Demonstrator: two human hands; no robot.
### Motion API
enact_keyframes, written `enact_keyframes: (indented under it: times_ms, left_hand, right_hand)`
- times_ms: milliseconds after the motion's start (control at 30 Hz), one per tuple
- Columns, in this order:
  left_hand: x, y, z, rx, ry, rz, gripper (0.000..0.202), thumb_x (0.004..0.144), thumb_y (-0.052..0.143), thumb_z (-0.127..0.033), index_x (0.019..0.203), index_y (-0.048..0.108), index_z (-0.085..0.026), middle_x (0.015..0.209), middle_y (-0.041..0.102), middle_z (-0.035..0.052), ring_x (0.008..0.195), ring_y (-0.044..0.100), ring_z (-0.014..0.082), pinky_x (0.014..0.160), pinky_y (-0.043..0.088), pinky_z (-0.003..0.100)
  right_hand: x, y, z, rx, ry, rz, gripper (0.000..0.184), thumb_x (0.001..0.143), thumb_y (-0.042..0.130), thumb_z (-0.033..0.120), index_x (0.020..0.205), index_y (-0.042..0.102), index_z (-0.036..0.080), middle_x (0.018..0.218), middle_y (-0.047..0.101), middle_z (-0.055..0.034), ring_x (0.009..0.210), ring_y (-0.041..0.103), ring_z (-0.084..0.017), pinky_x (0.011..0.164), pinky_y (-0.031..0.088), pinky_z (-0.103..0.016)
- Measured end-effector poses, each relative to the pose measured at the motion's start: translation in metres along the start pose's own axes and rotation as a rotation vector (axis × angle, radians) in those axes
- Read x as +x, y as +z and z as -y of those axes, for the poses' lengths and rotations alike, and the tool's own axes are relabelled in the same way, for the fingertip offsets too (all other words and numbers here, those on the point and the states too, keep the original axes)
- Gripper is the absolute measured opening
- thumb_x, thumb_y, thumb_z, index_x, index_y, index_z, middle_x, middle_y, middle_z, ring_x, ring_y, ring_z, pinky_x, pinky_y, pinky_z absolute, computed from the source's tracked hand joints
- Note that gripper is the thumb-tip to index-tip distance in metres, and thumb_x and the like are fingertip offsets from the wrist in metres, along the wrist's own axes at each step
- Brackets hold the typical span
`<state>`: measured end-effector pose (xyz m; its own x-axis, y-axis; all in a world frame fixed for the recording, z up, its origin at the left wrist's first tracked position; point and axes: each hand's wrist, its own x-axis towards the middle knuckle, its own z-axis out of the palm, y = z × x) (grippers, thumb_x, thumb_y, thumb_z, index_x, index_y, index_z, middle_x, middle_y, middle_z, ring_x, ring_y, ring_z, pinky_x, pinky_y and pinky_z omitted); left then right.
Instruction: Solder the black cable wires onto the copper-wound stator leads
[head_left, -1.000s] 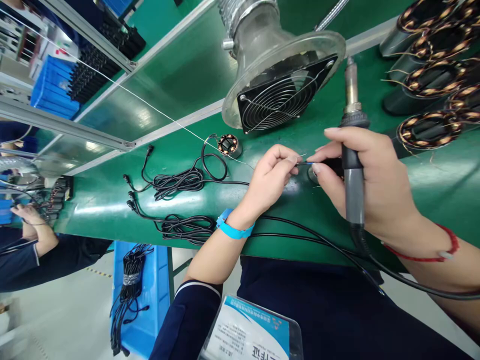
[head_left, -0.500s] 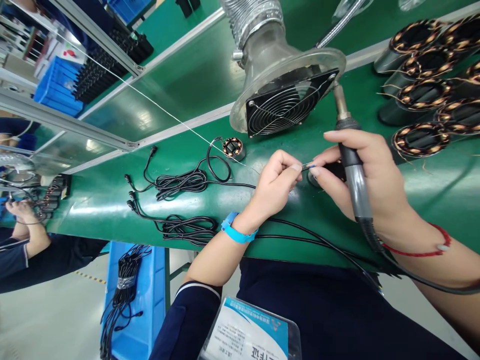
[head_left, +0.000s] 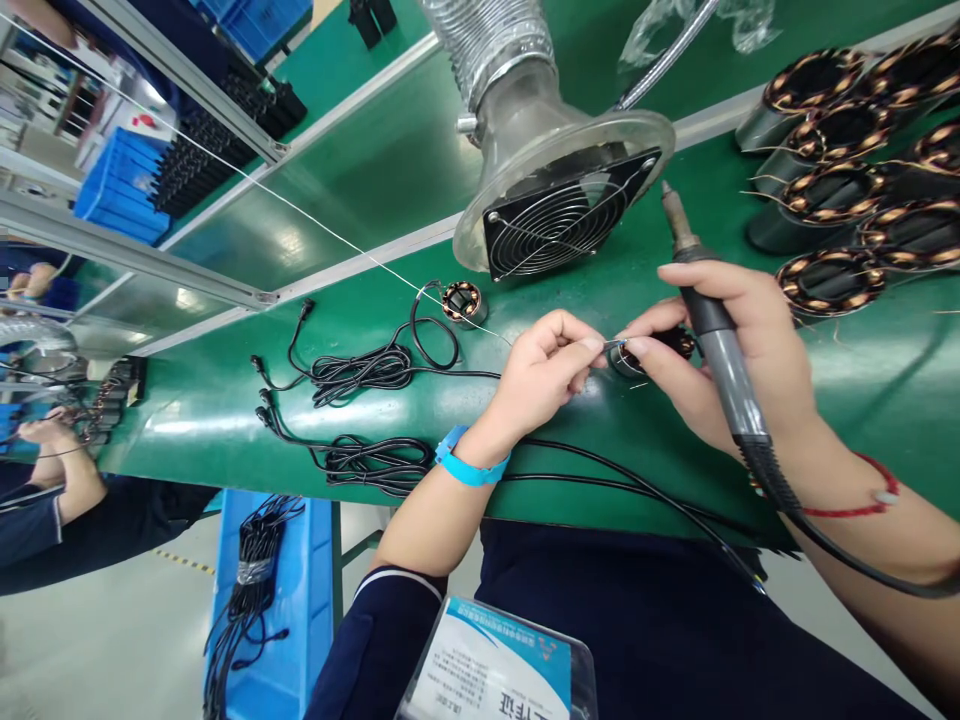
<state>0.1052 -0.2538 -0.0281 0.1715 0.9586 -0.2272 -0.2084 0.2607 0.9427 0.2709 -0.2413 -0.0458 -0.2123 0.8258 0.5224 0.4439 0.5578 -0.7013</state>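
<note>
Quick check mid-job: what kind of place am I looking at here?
Most likely an electronics assembly line in a factory. The right hand holds a soldering iron beside a fume extractor fan, copper-wound coils stand in rows on the green bench, and another person works alongside.

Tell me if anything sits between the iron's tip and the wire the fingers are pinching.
Nothing visible lies between them. The soldering iron rests in the right hand with its tip raised toward the fan, away from the wire pinched by both hands; left hand.
</note>
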Motion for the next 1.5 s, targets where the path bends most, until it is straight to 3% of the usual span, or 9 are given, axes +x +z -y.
enact_keyframes:
  times_ms: [233, 500, 700, 833, 933, 1067, 1133, 1267, 1500]
  left_hand:
    - [-0.003, 0.001, -0.012, 0.051, -0.129, -0.009, 0.015, 0.081, 0.064, -0.018, 0.07, 0.053, -0.015, 0.058, 0.059, -0.0049, 0.041, 0.039, 0.0009, 0.043, 0.033, 0.017]
    - [-0.004, 0.001, -0.011, 0.116, -0.124, -0.06, 0.019, 0.081, 0.068, -0.026, 0.07, 0.056, -0.015, 0.061, 0.06, -0.0045, 0.045, 0.04, 0.0019, 0.046, 0.033, 0.018]
    - [-0.006, -0.005, -0.01, 0.286, 0.017, 0.023, 0.014, 0.08, 0.068, -0.026, 0.073, 0.061, -0.015, 0.062, 0.056, -0.0042, 0.055, 0.044, 0.0045, 0.053, 0.035, 0.019]
    - [-0.005, -0.007, -0.01, 0.339, 0.0, 0.03, 0.01, 0.078, 0.065, -0.018, 0.071, 0.06, -0.015, 0.065, 0.056, -0.0039, 0.057, 0.045, 0.0048, 0.055, 0.035, 0.02]
    - [-0.004, -0.008, -0.008, 0.391, 0.008, -0.005, 0.011, 0.076, 0.062, -0.011, 0.066, 0.058, -0.014, 0.067, 0.055, -0.0038, 0.059, 0.046, 0.005, 0.057, 0.036, 0.02]
    - [-0.005, -0.007, -0.004, 0.469, 0.055, -0.01, 0.014, 0.074, 0.06, -0.008, 0.062, 0.057, -0.014, 0.073, 0.055, -0.0026, 0.065, 0.049, 0.0055, 0.064, 0.04, 0.021]
    - [-0.006, -0.006, -0.003, 0.477, 0.051, -0.001, 0.014, 0.075, 0.06, -0.009, 0.062, 0.057, -0.015, 0.073, 0.055, -0.0024, 0.066, 0.049, 0.006, 0.065, 0.041, 0.022]
    - [-0.006, -0.005, -0.005, 0.463, 0.008, -0.046, 0.014, 0.076, 0.062, -0.01, 0.063, 0.058, -0.015, 0.071, 0.054, -0.0031, 0.06, 0.045, 0.0049, 0.061, 0.039, 0.021]
    - [-0.004, -0.006, -0.006, 0.454, 0.038, -0.127, 0.015, 0.076, 0.062, -0.011, 0.063, 0.057, -0.015, 0.07, 0.054, -0.0032, 0.06, 0.046, 0.0052, 0.06, 0.039, 0.022]
  right_hand:
    - [-0.001, -0.003, -0.003, -0.003, -0.064, 0.07, 0.049, 0.092, 0.06, 0.031, 0.136, 0.039, 0.039, 0.094, 0.07, 0.0048, 0.091, 0.069, -0.022, 0.094, 0.05, -0.047]
    - [0.0, -0.005, 0.0, -0.094, -0.201, 0.054, 0.057, 0.093, 0.06, 0.023, 0.142, 0.037, 0.039, 0.094, 0.071, 0.0046, 0.092, 0.067, -0.02, 0.091, 0.049, -0.043]
    - [-0.002, 0.0, -0.003, 0.096, -0.104, 0.026, 0.046, 0.089, 0.063, 0.027, 0.132, 0.049, 0.033, 0.086, 0.069, 0.0034, 0.079, 0.068, -0.02, 0.079, 0.054, -0.042]
    - [-0.002, 0.003, -0.004, 0.195, -0.035, 0.053, 0.047, 0.087, 0.066, 0.029, 0.131, 0.049, 0.033, 0.084, 0.067, 0.0046, 0.077, 0.067, -0.018, 0.079, 0.055, -0.038]
    - [-0.004, -0.003, -0.001, 0.135, -0.003, 0.068, 0.05, 0.087, 0.066, 0.031, 0.133, 0.048, 0.032, 0.088, 0.068, 0.0032, 0.081, 0.068, -0.019, 0.077, 0.055, -0.036]
    - [-0.009, -0.017, 0.005, -0.045, 0.075, 0.033, 0.042, 0.094, 0.057, 0.031, 0.135, 0.05, 0.034, 0.091, 0.07, 0.0021, 0.091, 0.069, -0.022, 0.089, 0.054, -0.042]
    - [-0.012, -0.021, 0.005, -0.115, 0.031, 0.087, 0.043, 0.095, 0.055, 0.034, 0.137, 0.047, 0.036, 0.094, 0.071, 0.0015, 0.094, 0.068, -0.024, 0.089, 0.053, -0.044]
    - [-0.012, -0.014, 0.0, -0.163, -0.123, 0.175, 0.045, 0.094, 0.056, 0.036, 0.137, 0.045, 0.029, 0.096, 0.07, -0.0019, 0.091, 0.066, -0.025, 0.076, 0.05, -0.041]
    - [-0.004, 0.004, -0.003, -0.266, -0.046, 0.1, 0.04, 0.092, 0.053, 0.033, 0.131, 0.049, 0.023, 0.086, 0.067, -0.0012, 0.085, 0.063, -0.023, 0.075, 0.048, -0.039]
